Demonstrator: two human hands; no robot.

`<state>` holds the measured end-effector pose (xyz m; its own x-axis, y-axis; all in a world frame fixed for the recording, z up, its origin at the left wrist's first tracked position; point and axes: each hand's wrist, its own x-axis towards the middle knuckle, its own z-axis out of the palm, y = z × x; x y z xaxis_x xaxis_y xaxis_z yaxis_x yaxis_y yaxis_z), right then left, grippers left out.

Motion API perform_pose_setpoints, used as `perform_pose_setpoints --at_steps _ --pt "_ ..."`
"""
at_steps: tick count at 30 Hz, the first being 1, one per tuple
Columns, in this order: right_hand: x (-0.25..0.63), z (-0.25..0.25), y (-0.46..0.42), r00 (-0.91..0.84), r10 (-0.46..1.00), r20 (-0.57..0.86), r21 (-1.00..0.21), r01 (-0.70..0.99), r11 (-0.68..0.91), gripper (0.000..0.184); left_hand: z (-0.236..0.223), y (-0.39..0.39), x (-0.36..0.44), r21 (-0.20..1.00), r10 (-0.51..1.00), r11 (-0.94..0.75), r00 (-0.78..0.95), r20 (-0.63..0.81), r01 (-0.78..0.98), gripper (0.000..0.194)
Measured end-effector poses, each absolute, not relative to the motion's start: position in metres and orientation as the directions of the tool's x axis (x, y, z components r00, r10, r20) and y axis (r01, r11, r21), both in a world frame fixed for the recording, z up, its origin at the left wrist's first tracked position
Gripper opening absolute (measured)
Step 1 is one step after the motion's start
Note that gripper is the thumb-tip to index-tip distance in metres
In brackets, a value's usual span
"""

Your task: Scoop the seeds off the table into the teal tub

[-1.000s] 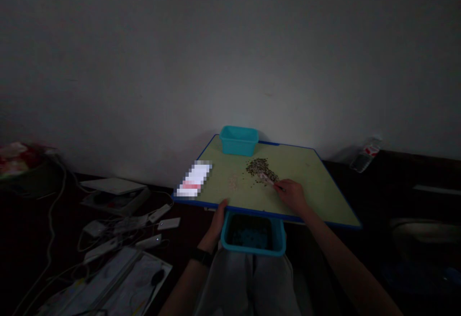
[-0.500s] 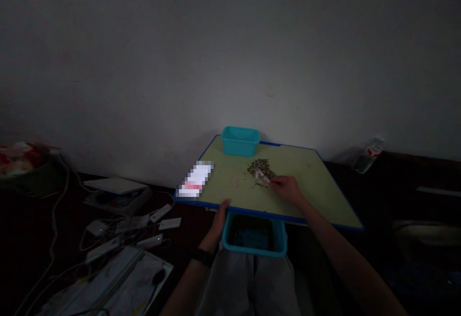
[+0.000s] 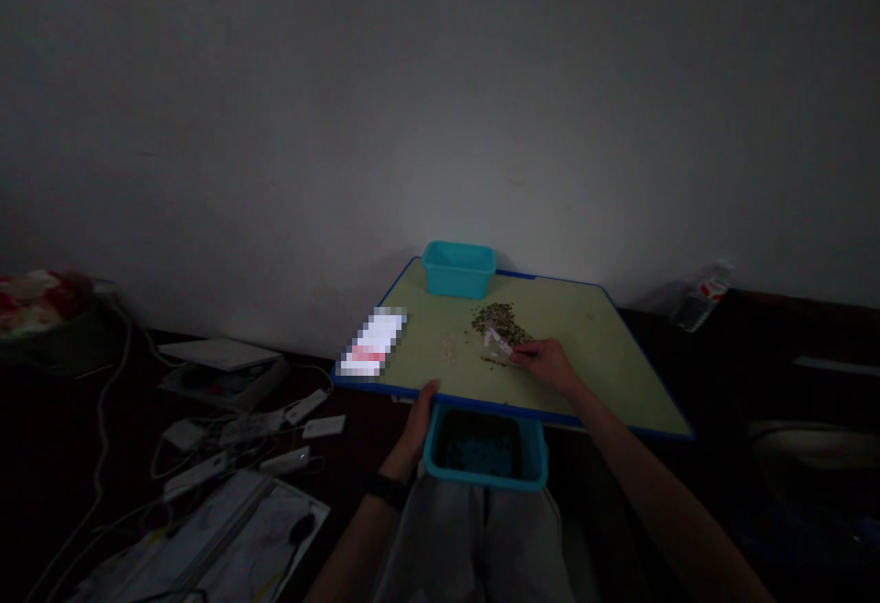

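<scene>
My right hand (image 3: 548, 367) is closed in a pinch on a small clear plastic piece with whitish-pink marks (image 3: 496, 344), perhaps a bag. It lies at the near side of a pile of small dark and pale grains (image 3: 496, 317) on the pale tabletop (image 3: 591, 337). My left hand (image 3: 418, 422) is at the table's blue front edge, thumb up against it, beside the left wall of a turquoise plastic tub (image 3: 540, 456). Its other fingers are hidden. That tub sits on my lap, partly under the table edge, with dark bits inside. A small pale heap (image 3: 447, 347) lies left of the grains.
Another turquoise tub (image 3: 458, 275) stands at the back of the table, near the wall. A lit phone (image 3: 373, 344), blurred out, lies at the left edge. Chargers and cables (image 3: 234, 429) clutter the floor on the left. A plastic bottle (image 3: 702, 299) leans at the right.
My right hand has moved slightly left and down with the plastic piece, which now shows more widely over the near side of the grains. My left hand has stayed put.
</scene>
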<state>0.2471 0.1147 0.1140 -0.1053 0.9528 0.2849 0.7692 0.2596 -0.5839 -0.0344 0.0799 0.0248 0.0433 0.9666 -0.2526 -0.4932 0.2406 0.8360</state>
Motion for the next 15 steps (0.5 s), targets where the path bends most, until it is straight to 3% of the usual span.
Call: perform_pose_setpoints --at_steps 15 --pt "0.24 0.116 0.086 -0.217 0.965 0.15 -0.655 0.709 0.261 0.027 0.026 0.08 -0.034 0.832 0.963 0.25 0.038 -0.267 -0.495 0.042"
